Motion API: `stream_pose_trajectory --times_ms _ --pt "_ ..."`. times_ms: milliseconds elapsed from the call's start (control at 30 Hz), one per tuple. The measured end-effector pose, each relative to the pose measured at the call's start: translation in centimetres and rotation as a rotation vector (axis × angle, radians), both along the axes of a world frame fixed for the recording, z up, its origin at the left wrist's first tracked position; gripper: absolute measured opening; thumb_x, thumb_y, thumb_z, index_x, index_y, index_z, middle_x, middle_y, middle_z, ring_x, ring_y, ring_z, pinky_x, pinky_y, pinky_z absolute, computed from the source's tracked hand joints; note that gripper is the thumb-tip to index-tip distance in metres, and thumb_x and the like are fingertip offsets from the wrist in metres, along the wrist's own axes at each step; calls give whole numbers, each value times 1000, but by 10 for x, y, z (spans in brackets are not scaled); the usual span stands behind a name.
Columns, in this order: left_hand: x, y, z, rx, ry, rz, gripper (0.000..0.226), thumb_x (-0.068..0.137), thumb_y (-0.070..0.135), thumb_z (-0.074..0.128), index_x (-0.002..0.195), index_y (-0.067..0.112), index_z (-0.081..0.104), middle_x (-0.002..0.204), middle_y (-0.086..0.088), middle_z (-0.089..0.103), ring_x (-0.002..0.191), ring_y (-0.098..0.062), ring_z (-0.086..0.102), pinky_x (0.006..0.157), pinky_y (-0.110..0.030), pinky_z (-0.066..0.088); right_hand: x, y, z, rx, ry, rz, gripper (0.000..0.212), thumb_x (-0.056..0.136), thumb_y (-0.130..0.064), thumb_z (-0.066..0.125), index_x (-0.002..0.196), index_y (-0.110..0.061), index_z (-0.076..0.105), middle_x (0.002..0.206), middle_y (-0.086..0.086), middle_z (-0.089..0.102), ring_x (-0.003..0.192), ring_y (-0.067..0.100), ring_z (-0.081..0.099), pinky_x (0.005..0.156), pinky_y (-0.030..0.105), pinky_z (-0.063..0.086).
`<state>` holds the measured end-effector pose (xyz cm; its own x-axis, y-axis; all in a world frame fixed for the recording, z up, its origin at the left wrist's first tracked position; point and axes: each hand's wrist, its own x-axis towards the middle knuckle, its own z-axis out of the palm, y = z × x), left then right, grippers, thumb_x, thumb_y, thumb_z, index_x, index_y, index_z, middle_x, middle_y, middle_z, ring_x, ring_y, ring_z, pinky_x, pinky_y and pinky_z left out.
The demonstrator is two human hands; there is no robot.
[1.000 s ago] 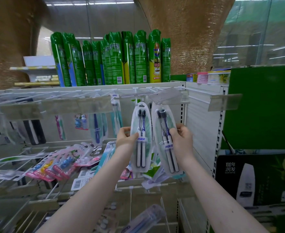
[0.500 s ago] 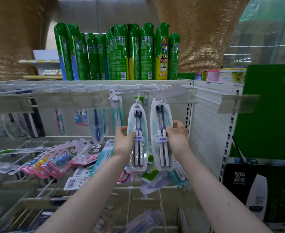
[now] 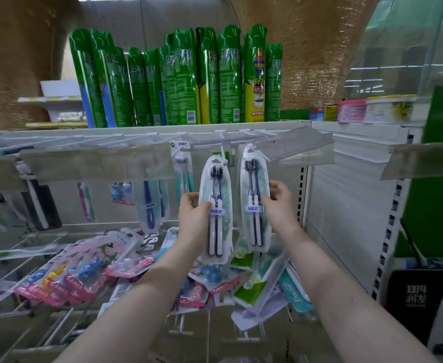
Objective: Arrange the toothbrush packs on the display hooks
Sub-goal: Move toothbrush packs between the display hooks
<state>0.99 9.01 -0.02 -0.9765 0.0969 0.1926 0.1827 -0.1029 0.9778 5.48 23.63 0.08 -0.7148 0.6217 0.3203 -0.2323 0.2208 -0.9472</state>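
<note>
Both toothbrush packs have risen, pinched mid-length by the left hand and right hand, tops above the grips reaching the display hooks, so hanging looks close.

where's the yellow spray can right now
Head view, upper centre-right: the yellow spray can stands on the top shelf, second from the right in the row of green cans.
</note>
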Motion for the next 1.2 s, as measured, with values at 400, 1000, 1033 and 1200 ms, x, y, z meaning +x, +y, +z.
stream_pose_trajectory --times_ms 400,1000,1033,1200 --pt "-8 4 -2 33 -11 -19 19 89 3 53 100 18 47 99 -10 57 96 -31 59 95 -48 47 -6 10 -8 13 -15 -33 43 93 -5 54 134 -10 43 111 1 58 82 3 55 66 14 46" --pt "54 8 -13 -56 -121 -33 19 91 8 48 108 12 42 86 0 47 70 -12 43 57 -28 30 53 -14 -22 5 -135 112 37 92 -18 57 128 -18 47 111 -2 59 99 20 61 92 37 51" --pt "58 9 -15 -69 -122 -18 17 90 8 50 105 13 42 85 0 49 68 -12 43 56 -28 31 58 -17 -23 -4 -134 132 39 92 -21 58 128 -17 47 106 -3 60 97 21 62 92 39 51" --pt "90 13 -21 -74 -90 18 17 89 9 58 100 11 45 77 -1 53 59 -12 48 44 -20 38 87 -28 -32 -15 -77 215 39 90 -26 61 123 -10 47 91 -5 58 83 9 59 76 24 49"
